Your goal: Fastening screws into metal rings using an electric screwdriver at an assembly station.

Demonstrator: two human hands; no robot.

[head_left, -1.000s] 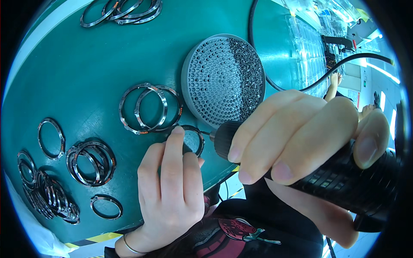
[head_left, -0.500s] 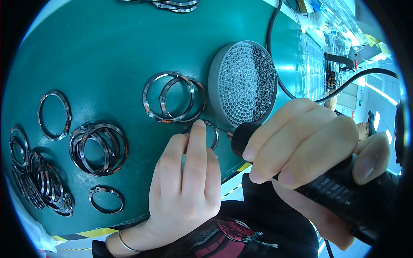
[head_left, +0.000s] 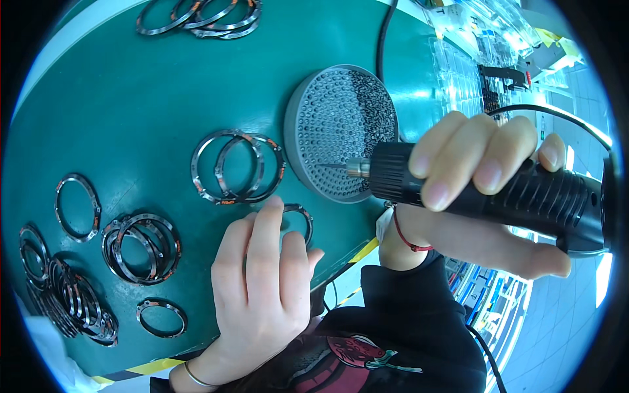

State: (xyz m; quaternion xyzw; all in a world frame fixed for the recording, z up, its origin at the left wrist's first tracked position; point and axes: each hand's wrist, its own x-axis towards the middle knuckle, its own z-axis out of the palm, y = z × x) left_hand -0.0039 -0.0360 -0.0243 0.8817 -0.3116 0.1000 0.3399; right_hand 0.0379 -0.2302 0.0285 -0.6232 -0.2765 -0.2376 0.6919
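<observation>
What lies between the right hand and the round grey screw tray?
The front of the black electric screwdriver; in the head view its bit overlaps the tray.

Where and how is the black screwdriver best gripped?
Probably round the thick, cylindrical middle of the black screwdriver, coming from the near side, as the right hand does. Its length runs left to right across the view, the thin bit pointing left over the round grey tray, so this keeps fingers clear of the tip.
</observation>
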